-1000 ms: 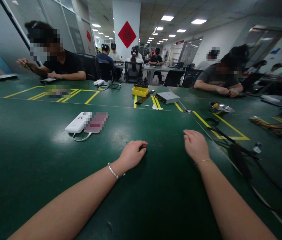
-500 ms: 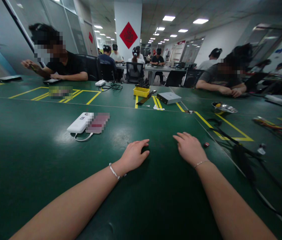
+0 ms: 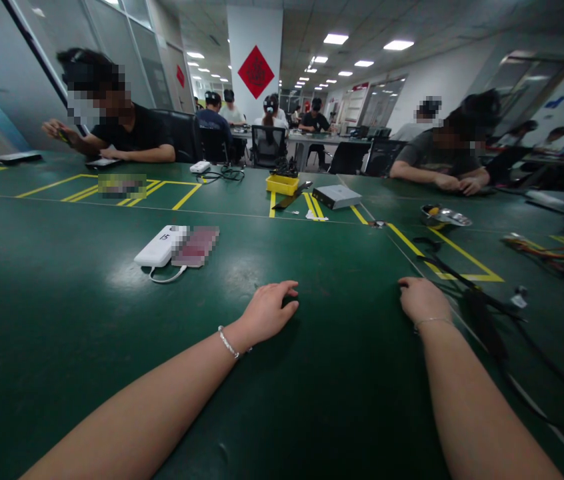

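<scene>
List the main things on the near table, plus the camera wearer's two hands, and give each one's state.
Left hand: fingers loosely bent, thumb apart, nothing visible in it.
Right hand: fingers curled; contents hidden.
White power bank: lying flat.
White cable: bent in a loop.
Black cable: loose, stretched out.
Yellow bin: upright, holding dark items.
Metal dish: holding something yellow.
Grey box: lying flat.
</scene>
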A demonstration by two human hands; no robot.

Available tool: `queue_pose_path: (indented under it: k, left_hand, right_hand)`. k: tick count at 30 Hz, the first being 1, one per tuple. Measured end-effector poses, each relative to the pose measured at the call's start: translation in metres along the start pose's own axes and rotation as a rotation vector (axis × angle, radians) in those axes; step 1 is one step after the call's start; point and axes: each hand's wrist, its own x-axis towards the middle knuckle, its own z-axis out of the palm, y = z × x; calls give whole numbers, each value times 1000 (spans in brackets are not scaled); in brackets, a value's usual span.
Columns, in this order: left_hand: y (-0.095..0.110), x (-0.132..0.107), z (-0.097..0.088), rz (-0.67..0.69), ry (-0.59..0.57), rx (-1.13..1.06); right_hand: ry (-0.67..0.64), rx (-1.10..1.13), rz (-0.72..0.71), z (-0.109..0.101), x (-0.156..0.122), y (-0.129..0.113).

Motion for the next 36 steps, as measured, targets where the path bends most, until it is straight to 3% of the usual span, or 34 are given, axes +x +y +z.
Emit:
queue_pose_path:
  k: [10, 13, 15, 18, 21, 23, 27, 36]
  left_hand:
    - [-2, 2, 0, 49, -5, 34]
    - [-2, 2, 1, 44, 7, 33]
    - [-2, 2, 2, 24, 8, 3]
    - [-2, 1, 4, -28, -8, -120]
    - [-2, 2, 5, -59, -1, -277]
    - [-2, 2, 4, -61, -4, -375]
    - [-3, 4, 3, -90, -37, -588]
    - [-3, 8, 3, -94, 9, -819]
  right_hand:
    - [-5, 106, 178, -8, -3, -7]
    - [58, 135, 172, -14, -6, -19]
    - [137, 198, 33, -19, -12, -36]
    - [222, 339, -346, -25, -29, -75]
    - [204, 460, -663, -27, -56, -119]
    - [170, 510, -780, -27, -73, -142]
    - [159, 557, -839, -24, -90, -160]
    - [131, 675, -786, -23, -89, -158]
